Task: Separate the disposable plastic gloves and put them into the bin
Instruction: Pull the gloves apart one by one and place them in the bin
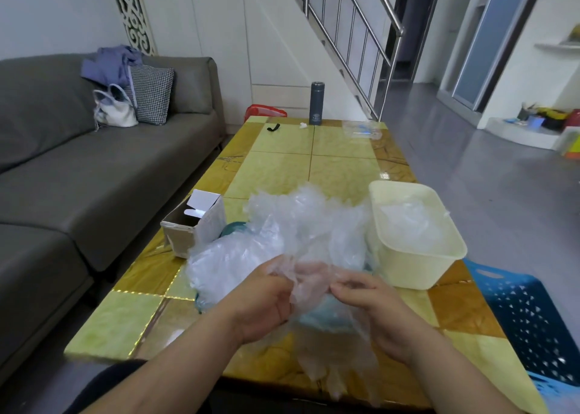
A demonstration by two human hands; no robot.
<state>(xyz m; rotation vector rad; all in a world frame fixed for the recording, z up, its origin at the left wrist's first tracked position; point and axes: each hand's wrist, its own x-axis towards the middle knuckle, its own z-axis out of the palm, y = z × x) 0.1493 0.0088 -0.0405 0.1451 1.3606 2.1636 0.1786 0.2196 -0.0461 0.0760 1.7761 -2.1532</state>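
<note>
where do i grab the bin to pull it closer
Grip the near rim of the bin, coming down from above with the right hand once it lets go of the gloves. The top is open and the rim flares outward, so fingers can hook over it. The walls are broad and smooth, and gloves crowd its left side.

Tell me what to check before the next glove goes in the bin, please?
1. Left hand and right hand both pinch the glove: ok.
2. Only one glove is pinched, apart from the pile: cannot tell, the see-through layers overlap.
3. Bin stands open on the table, near the right hand: ok.
4. Room left in the bin above the gloves inside: ok.
5. Nothing stands between the hands and the bin: ok.
</note>
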